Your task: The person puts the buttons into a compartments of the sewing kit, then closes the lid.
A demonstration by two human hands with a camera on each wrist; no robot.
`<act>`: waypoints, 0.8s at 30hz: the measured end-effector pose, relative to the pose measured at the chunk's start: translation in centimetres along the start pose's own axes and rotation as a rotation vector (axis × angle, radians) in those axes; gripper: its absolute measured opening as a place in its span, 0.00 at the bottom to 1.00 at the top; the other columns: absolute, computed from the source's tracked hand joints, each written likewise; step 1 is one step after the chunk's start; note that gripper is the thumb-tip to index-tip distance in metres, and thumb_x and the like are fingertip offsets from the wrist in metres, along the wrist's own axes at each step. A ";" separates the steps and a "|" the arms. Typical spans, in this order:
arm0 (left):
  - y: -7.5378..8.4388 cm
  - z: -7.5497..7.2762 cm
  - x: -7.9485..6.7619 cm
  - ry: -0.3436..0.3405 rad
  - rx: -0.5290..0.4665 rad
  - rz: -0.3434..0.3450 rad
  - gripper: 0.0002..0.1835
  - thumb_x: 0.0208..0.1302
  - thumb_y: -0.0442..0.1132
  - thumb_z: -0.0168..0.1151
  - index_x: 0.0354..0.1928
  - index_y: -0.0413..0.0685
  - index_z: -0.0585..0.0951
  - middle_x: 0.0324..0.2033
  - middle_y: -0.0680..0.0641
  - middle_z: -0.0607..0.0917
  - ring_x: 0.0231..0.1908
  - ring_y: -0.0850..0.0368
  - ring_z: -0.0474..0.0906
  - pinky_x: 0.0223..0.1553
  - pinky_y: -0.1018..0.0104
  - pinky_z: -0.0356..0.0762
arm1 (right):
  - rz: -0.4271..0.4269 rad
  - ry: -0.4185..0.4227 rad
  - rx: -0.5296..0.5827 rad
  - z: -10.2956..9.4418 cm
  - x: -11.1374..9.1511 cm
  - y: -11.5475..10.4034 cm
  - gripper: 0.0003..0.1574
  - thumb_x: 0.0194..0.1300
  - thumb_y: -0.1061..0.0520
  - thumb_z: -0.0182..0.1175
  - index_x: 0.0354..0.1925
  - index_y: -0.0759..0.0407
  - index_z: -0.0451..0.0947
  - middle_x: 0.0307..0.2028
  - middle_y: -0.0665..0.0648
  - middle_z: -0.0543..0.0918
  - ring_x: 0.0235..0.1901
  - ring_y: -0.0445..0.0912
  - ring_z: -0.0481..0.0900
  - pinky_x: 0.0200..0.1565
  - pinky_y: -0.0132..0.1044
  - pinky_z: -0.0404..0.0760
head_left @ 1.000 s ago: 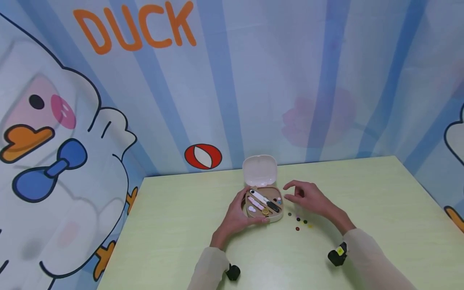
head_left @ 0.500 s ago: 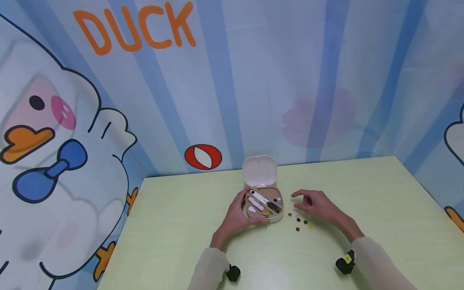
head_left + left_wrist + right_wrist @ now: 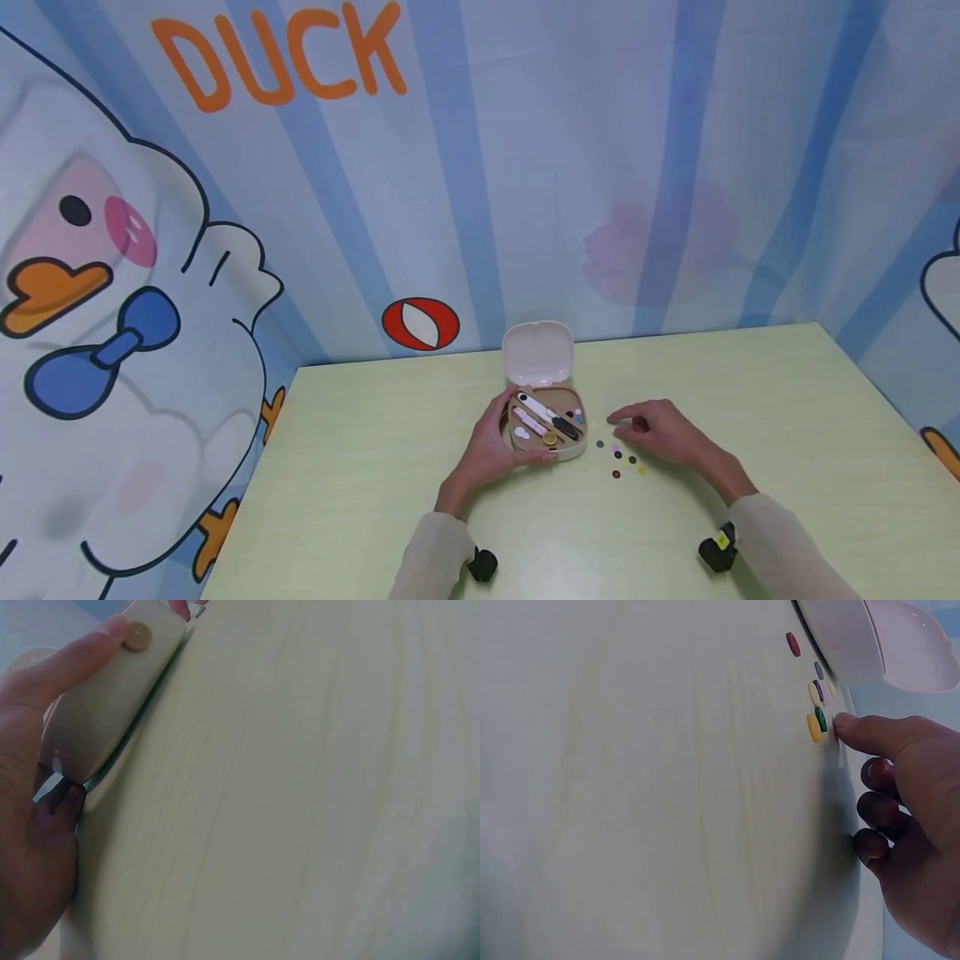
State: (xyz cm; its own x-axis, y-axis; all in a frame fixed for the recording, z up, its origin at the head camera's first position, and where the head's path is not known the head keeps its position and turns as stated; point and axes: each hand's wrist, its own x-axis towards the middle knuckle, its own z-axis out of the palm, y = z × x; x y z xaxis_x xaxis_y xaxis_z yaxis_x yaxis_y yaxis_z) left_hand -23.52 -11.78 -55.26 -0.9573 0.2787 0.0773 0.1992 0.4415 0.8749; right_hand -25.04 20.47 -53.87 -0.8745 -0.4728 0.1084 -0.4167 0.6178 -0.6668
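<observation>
A small beige sewing kit case (image 3: 572, 451) stands on the table with its pale pink lid (image 3: 537, 354) raised. My left hand (image 3: 483, 450) grips its left side and front, the thumb beside a round tan catch (image 3: 137, 637) in the left wrist view. Inside lie a white and black slim tool (image 3: 551, 414), a pink one (image 3: 529, 421) and small round pieces. Right of the case, several loose buttons lie, among them a red button (image 3: 617, 474) and a green button (image 3: 820, 718). Low over the table behind them, my right hand (image 3: 663, 432) has thumb and index finger slightly apart.
The pale yellow table (image 3: 360, 500) reaches back to a blue striped curtain (image 3: 525, 167) with a duck print. Each sleeve carries a black wrist camera, the left camera (image 3: 483, 565) near the front and the right camera (image 3: 717, 550) farther right.
My right hand has moved away from the case, to the right and toward me, and lowered near the loose buttons; its thumb and index finger have drawn closer. The left hand has stayed on the case.
</observation>
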 end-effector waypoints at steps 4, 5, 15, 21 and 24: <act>0.2 0.0 0.0 0.002 0.007 -0.003 0.63 0.47 0.58 0.85 0.82 0.63 0.57 0.76 0.54 0.64 0.74 0.53 0.61 0.74 0.48 0.63 | -0.005 0.001 0.000 0.0 0.0 -0.2 0.10 0.69 0.62 0.68 0.48 0.60 0.89 0.20 0.45 0.71 0.23 0.38 0.66 0.28 0.32 0.67; 0.2 0.0 0.0 0.001 0.010 -0.007 0.63 0.47 0.58 0.85 0.82 0.63 0.56 0.76 0.54 0.64 0.75 0.53 0.61 0.74 0.49 0.63 | -0.007 0.002 0.000 -0.1 0.0 -0.3 0.09 0.69 0.62 0.68 0.47 0.59 0.89 0.21 0.45 0.71 0.23 0.39 0.66 0.28 0.32 0.67; 0.3 0.0 0.0 -0.003 0.028 -0.021 0.64 0.46 0.59 0.85 0.82 0.63 0.56 0.77 0.54 0.63 0.75 0.53 0.60 0.75 0.49 0.61 | 0.020 0.005 -0.009 -0.2 0.2 -0.8 0.01 0.68 0.61 0.68 0.37 0.58 0.85 0.22 0.45 0.73 0.25 0.40 0.69 0.30 0.32 0.70; 0.2 0.0 0.0 0.002 0.018 -0.011 0.63 0.47 0.58 0.85 0.82 0.61 0.56 0.77 0.52 0.64 0.75 0.51 0.60 0.75 0.48 0.61 | 0.035 -0.005 0.008 -0.2 0.2 -0.9 0.03 0.67 0.61 0.69 0.36 0.56 0.83 0.22 0.46 0.72 0.24 0.40 0.68 0.29 0.33 0.68; 0.1 0.0 0.0 0.004 0.020 -0.004 0.63 0.47 0.58 0.85 0.82 0.60 0.57 0.77 0.52 0.64 0.75 0.51 0.60 0.75 0.49 0.61 | 0.036 0.000 0.008 -0.2 0.2 -1.0 0.04 0.67 0.62 0.70 0.35 0.55 0.82 0.21 0.46 0.71 0.24 0.40 0.68 0.28 0.32 0.68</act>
State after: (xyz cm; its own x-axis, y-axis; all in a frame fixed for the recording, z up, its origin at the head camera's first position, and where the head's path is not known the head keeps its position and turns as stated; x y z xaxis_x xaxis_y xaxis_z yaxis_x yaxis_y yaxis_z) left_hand -23.51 -11.69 -55.15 -0.9588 0.2738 0.0755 0.1994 0.4594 0.8656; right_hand -24.85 19.86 -53.08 -0.8890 -0.4502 0.0837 -0.3825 0.6295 -0.6764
